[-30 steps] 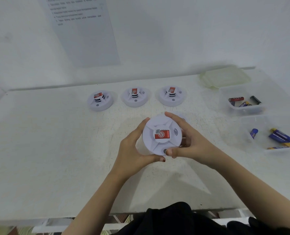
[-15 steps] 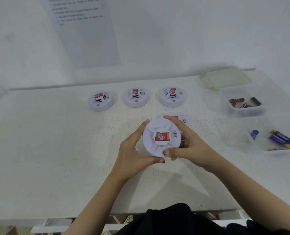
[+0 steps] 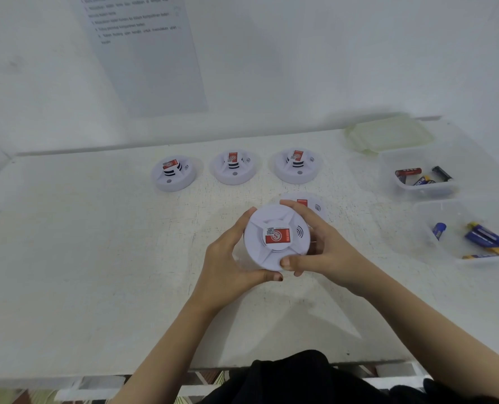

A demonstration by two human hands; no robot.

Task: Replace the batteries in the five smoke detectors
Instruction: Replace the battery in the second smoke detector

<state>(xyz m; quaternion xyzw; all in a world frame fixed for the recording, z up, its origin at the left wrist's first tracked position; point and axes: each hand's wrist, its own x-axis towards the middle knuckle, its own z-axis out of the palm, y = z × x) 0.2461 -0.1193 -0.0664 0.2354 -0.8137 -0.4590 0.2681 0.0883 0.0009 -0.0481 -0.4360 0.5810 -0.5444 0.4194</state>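
White table [image 3: 82, 272], rough and scuffed on top, and along the back there's a row: left detector [image 3: 173, 173], middle detector [image 3: 234, 168], right detector [image 3: 297, 166], all sitting flat and apart. A fourth detector [image 3: 319, 201] sits nearer, in front of the right one, only partly seen. Over on the right, a pale lid [image 3: 388, 135] at the back, then a far tub [image 3: 426, 193] and a near tub [image 3: 423, 211], both clear, both holding batteries [image 3: 408, 171].

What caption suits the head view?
Left hand and right hand grip one smoke detector; four others sit on the table beside battery tubs.
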